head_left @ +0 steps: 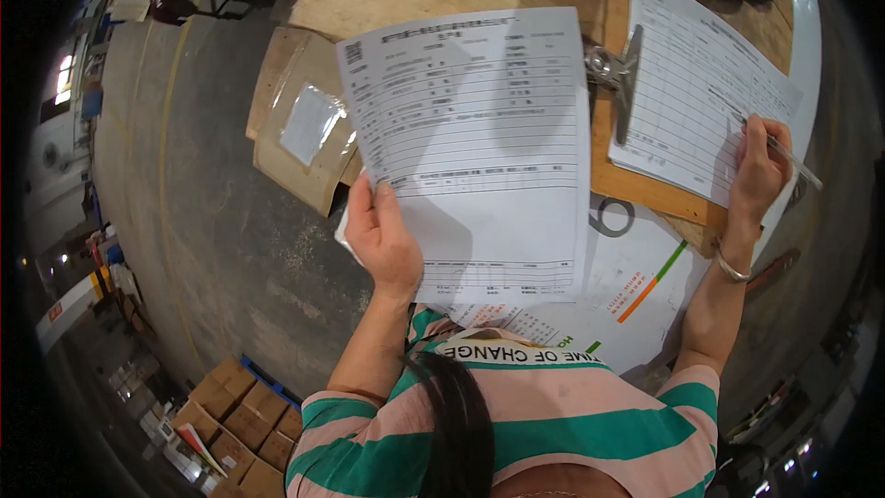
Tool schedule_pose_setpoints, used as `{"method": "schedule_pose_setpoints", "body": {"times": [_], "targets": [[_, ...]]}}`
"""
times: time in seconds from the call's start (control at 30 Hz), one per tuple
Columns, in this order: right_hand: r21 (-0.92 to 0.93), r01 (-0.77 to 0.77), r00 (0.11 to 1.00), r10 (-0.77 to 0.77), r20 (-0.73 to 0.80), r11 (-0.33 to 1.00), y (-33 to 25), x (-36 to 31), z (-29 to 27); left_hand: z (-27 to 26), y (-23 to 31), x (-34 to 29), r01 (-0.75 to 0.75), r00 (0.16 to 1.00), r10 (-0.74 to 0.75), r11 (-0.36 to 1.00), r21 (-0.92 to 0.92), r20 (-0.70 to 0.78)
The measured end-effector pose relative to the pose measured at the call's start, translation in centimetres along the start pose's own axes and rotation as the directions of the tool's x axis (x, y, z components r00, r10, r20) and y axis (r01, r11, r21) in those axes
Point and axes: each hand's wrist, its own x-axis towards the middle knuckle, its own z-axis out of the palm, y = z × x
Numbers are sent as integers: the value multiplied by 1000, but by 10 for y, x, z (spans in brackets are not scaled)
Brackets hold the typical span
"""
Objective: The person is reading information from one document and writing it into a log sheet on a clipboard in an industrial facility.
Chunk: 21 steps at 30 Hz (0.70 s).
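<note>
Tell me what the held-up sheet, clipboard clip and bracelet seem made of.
Sheet: matte paper, thin and gently curved. Clip: shiny metal, perhaps steel, judging by its glints. Bracelet: silvery, smooth, likely metal from its sheen.

White printed paper sheet [479,221], brown wooden clipboard [656,192] with clipped white forms [687,97], and slim, pale pen [809,171].
Left of the clipboard, the sheet was held by its lower left edge in the left hand [383,242], slightly bowed, its print and ruled rows face up, a square black code in one top corner. The ruled forms lay stacked on the clipboard, pinned along its left side by a silver metal clip [630,85]; at the clipboard's right, the right hand [758,175] gripped the pen aslant over them.
</note>
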Motion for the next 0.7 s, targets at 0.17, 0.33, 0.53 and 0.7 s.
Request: {"method": "schedule_pose_setpoints", "body": {"times": [0.17,0.33,0.53,0.7], "targets": [[63,79,996,-81,35,995,16,3,2,-6,-6,-4,146,980,-135,987,67,-144],[-57,110,994,-111,-5,992,-5,-2,7,-1,1,2,14,998,-11,999,32,-68],[-61,51,998,-49,31,997,-8,-1,2,0,0,1,4,999,0,996,87,-44],[-54,98,995,-96,39,994,-4,-1,3,0,0,0,22,999,-17,993,113,-48]]}}
